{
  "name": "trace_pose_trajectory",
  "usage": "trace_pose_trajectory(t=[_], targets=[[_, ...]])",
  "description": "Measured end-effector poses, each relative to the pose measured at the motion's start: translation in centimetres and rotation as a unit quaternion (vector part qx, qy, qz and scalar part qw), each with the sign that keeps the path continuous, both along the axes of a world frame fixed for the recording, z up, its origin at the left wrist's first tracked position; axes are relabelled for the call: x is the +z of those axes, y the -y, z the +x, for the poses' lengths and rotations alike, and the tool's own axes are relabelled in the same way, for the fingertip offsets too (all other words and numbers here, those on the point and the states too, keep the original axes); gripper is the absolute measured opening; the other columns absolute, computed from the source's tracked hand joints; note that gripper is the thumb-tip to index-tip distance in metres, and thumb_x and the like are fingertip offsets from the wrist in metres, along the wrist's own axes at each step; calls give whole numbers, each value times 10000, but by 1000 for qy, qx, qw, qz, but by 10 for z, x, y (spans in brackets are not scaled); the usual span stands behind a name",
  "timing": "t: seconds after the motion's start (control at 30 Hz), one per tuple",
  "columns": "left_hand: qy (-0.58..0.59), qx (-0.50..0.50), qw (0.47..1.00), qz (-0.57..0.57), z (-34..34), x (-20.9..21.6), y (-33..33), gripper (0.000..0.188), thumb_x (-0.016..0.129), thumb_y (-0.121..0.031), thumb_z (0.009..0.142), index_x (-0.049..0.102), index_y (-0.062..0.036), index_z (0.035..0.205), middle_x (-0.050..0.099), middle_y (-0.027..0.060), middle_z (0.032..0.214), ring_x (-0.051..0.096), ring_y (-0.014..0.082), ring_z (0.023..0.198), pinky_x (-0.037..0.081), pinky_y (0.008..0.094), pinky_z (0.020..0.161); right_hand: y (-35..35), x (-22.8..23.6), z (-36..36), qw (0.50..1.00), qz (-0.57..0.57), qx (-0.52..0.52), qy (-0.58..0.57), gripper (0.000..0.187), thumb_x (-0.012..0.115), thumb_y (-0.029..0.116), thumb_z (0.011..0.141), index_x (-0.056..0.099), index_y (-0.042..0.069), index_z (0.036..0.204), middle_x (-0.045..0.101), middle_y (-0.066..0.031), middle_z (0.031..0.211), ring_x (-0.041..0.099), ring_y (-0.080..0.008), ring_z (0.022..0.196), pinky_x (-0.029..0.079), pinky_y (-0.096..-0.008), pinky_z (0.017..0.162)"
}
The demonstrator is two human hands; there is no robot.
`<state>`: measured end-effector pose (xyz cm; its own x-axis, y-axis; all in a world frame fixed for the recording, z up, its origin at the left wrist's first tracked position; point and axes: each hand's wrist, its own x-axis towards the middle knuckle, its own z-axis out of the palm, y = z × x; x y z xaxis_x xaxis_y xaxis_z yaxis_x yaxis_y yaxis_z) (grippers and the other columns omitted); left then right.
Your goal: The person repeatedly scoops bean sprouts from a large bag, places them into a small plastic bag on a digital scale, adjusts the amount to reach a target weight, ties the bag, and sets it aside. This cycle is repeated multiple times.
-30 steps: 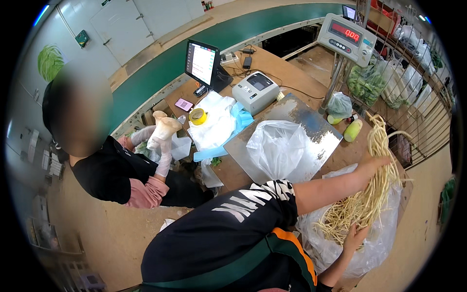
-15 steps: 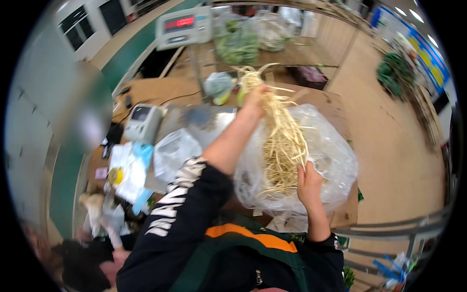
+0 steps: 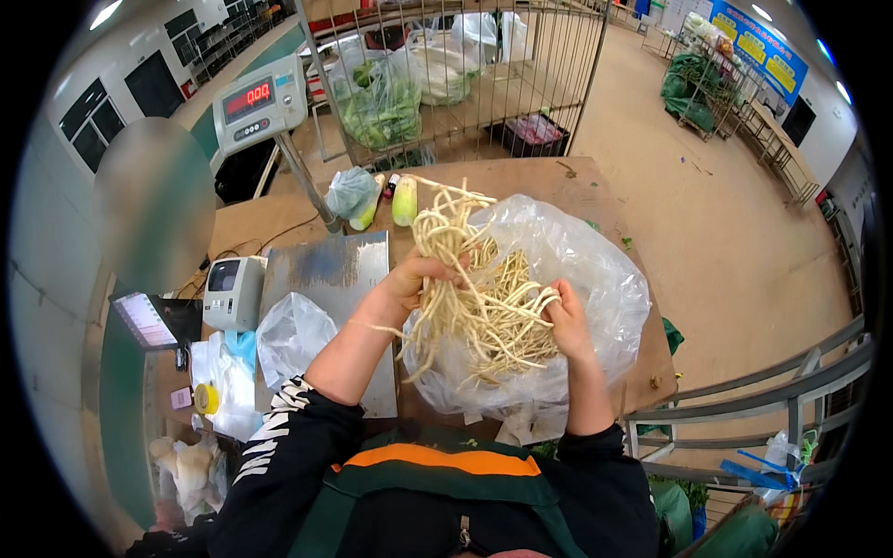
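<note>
My left hand point(image 3: 420, 279) is closed around a bundle of pale yellow-white long beans point(image 3: 445, 228), whose ends loop up above the fist and hang below it. My right hand point(image 3: 571, 324) pinches a few bean ends at the right side of the pile. More loose long beans point(image 3: 507, 349) lie under and between both hands, inside a large clear plastic bag point(image 3: 605, 279) spread open on the table. Part of the pile is hidden by the lifted bundle.
Left of the bag is a metal scale plate point(image 3: 372, 270), its display point(image 3: 256, 100) on a post behind. A label printer point(image 3: 233, 293) and white plastic bag point(image 3: 296, 335) sit nearby. Beyond stand pale green vegetables point(image 3: 405, 202) and a wire cage trolley point(image 3: 484, 88). Metal rails point(image 3: 744, 381) are at right.
My left hand has come down and nearer with its bundle, which now loops and droops instead of stretching toward the right hand. The view has shifted; my right hand stays by the pile.
</note>
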<state>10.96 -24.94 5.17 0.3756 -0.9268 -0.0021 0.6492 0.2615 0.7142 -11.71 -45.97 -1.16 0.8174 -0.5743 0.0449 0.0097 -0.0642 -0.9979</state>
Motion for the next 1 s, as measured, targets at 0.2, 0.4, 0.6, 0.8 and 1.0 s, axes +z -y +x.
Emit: trace_pose_trajectory(t=[0.2, 0.4, 0.6, 0.8, 1.0], targets=[[-111, 201, 972, 50, 2, -6, -26, 307, 642, -89, 820, 598, 23, 1102, 673, 133, 837, 688, 260, 750, 605, 406, 730, -7, 58, -11, 928, -365, 43, -55, 243, 694, 62, 807, 620, 10, 1033, 639, -143, 870, 621, -343, 796, 487, -412, 724], [-202, 283, 935, 64, 17, -41, -10, 161, 678, -132, 867, 593, -39, 967, 686, 136, 837, 704, 294, 766, 616, 444, 728, -72, 66, -17, 861, -501, -54, 67, 415, 789, 56, 675, 639, 21, 1061, 610, -155, 1066, 596, -321, 963, 467, -432, 804], [-175, 288, 938, 76, 11, -27, 15, 205, 724, -199, 892, 610, -62, 994, 685, 113, 827, 697, 275, 738, 610, 432, 688, -98, 51, 31, 805, -580, -92, 84, 338, 713, -9, 682, 612, 15, 1004, 577, -147, 989, 566, -333, 898, 432, -444, 786], [-122, 281, 949, 78, 21, -13, 45, 176, 731, -124, 891, 638, -49, 1019, 686, 65, 903, 691, 231, 783, 599, 392, 716, -71, 30, 50, 861, -501, -63, 66, 175, 623, -20, 750, 526, 15, 892, 559, -197, 879, 541, -395, 845, 397, -473, 740], [-160, 286, 930, 166, 96, -43, 65, 205, 557, -216, 956, 613, -34, 1034, 668, 130, 887, 669, 290, 797, 591, 465, 734, -101, 64, 41, 879, -464, 92, 57, 202, 688, 172, 862, 548, 86, 744, 558, -119, 660, 558, -354, 673, 415, -453, 684]])
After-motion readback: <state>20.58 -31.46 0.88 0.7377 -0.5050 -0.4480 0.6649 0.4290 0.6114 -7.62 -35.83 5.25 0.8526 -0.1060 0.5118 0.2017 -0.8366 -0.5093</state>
